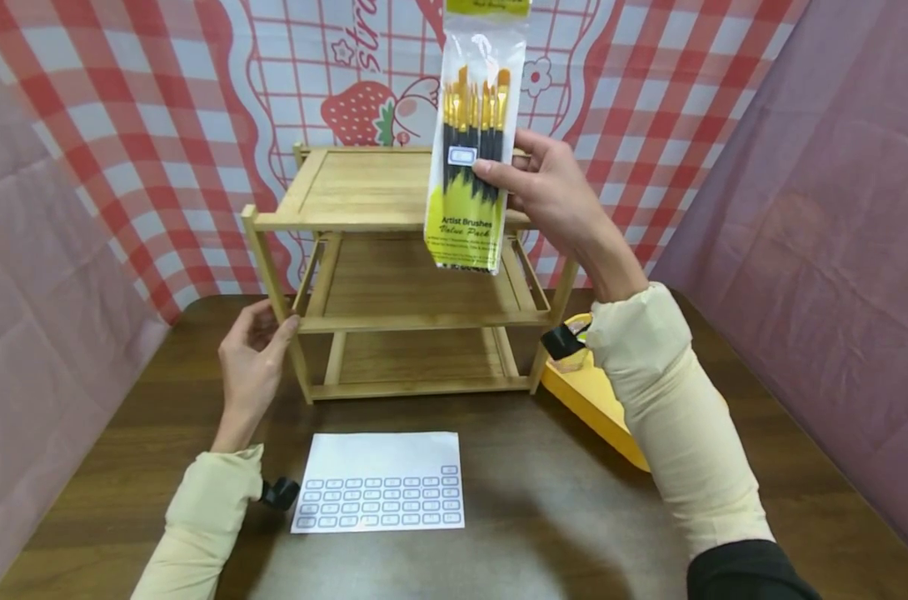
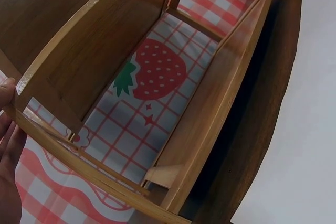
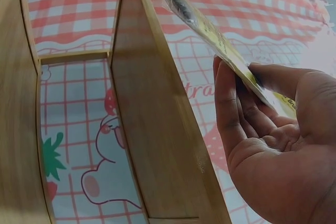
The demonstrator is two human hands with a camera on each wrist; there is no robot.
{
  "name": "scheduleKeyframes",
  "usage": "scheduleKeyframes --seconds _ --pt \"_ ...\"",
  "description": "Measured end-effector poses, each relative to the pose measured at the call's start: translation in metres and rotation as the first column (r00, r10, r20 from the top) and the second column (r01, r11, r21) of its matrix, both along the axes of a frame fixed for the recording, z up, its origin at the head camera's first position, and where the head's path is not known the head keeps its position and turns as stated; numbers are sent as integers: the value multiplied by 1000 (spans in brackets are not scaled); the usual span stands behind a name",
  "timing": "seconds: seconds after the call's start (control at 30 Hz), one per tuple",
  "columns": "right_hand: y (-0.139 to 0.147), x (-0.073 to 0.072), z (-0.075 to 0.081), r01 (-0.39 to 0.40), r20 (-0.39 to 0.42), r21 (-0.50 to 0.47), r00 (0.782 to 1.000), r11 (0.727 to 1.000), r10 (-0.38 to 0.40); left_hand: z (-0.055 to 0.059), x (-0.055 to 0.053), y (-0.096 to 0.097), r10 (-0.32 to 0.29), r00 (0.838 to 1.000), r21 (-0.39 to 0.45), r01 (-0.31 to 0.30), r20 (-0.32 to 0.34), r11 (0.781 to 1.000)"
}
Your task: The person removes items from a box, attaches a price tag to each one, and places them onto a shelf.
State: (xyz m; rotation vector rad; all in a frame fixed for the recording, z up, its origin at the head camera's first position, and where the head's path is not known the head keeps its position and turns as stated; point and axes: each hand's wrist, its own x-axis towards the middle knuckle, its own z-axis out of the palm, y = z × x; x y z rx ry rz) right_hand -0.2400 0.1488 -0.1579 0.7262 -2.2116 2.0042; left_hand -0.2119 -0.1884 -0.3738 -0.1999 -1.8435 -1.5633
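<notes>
My right hand [image 1: 555, 187] pinches a clear pack of artist brushes [image 1: 465, 179] between thumb and fingers, upright in front of the top shelf. A small white sticker [image 1: 462, 156] with a blue border sits on the pack near my thumb. The right wrist view shows the pack [image 3: 220, 45] nearly edge-on in the right hand [image 3: 278, 135]. My left hand [image 1: 251, 354] grips the left front post of a three-tier wooden shelf [image 1: 416, 320], level with the middle tier. In the left wrist view, only part of the left hand [image 2: 9, 150] shows at the frame [image 2: 68, 142].
A sheet of blue-bordered labels [image 1: 379, 482] lies on the brown table [image 1: 529, 483] before the shelf. To the right, partly behind my right sleeve, stands a yellow container [image 1: 592, 408]. A red-and-white strawberry cloth [image 1: 177, 150] hangs behind, with pink cloth [image 1: 769, 183] at the sides.
</notes>
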Motion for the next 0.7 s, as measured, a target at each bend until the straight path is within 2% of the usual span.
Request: scheduleKeyframes --seconds 0.17,0.27,0.43,0.7 --pt "-3 -8 3 -18 24 -22 1000 1000 18 16 15 8 -11 1000 -3 11 -8 1000" --pt "-5 -12 5 -18 25 -14 1000 1000 18 22 21 11 -6 1000 -17 5 -6 1000" --pt "-10 -18 9 -29 34 -18 999 999 29 22 20 10 -8 1000 -12 8 -11 1000" --pt "-13 -25 14 -21 81 -17 996 1000 22 12 10 6 -14 1000 6 14 -9 1000"
